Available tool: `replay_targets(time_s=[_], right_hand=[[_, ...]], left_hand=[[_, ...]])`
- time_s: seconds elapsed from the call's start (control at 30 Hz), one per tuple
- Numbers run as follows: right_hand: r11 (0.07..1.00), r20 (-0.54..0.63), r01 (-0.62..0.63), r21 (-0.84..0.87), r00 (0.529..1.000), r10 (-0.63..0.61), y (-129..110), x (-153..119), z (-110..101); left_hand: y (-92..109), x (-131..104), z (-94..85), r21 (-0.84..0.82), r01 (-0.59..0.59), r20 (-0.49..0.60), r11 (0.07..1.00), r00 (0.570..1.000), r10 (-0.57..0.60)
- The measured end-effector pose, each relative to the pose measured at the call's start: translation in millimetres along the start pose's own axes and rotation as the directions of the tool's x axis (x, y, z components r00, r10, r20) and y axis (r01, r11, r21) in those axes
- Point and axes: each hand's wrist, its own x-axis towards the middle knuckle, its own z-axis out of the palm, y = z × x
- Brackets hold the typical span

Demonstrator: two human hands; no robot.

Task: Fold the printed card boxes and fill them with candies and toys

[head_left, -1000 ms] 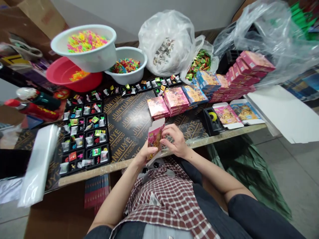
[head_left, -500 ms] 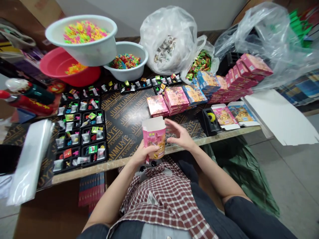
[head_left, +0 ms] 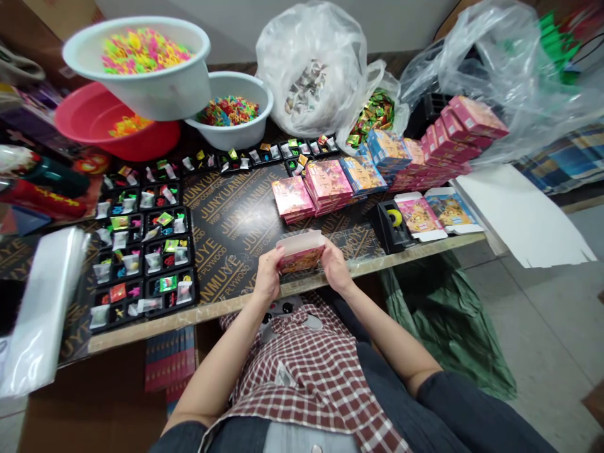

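Observation:
Between my two hands is a small pink printed cardboard box (head_left: pixel 302 259), held just over the table's front edge, with a white end flap standing up along its far side. My left hand (head_left: pixel 268 272) grips the box's left end, thumb near the top. At the opposite end, my right hand (head_left: pixel 336 267) is closed on it. Beyond the box lie stacks of filled-looking pink boxes (head_left: pixel 328 184) and a blue box (head_left: pixel 362 174). To the left, several black trays (head_left: pixel 168 263) hold little wrapped packets and coloured plastic pieces.
At the back stand a white basin (head_left: pixel 136 69), a red basin (head_left: pixel 117 135), a smaller pale basin (head_left: pixel 230 126) and a clear plastic bag (head_left: pixel 311 69). A black tape dispenser (head_left: pixel 391 229) and flat cartons (head_left: pixel 419 216) lie right. Plastic sleeves (head_left: pixel 40 302) overhang the left edge.
My right hand has come in and taken hold of the box's right end. The box has tipped from upright to lying sideways between both hands. The view has shifted slightly.

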Motion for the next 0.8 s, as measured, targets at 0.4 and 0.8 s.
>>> replay_targets(time_s=[0.4,0.8], right_hand=[[0.973,-0.161,0.072,0.220,0.986,-0.036,-13.5,14.7,21.8],[0.963,-0.100,0.184,-0.198,0.973,-0.207,-19.1,9.5,7.5]], left_hand=[[5.6,1.5,6.2,0.119,-0.372,-0.009,0.921,0.927,0.375],[21.4,5.1,-12.0,0.370,-0.348,0.157,0.862,0.937,0.311]])
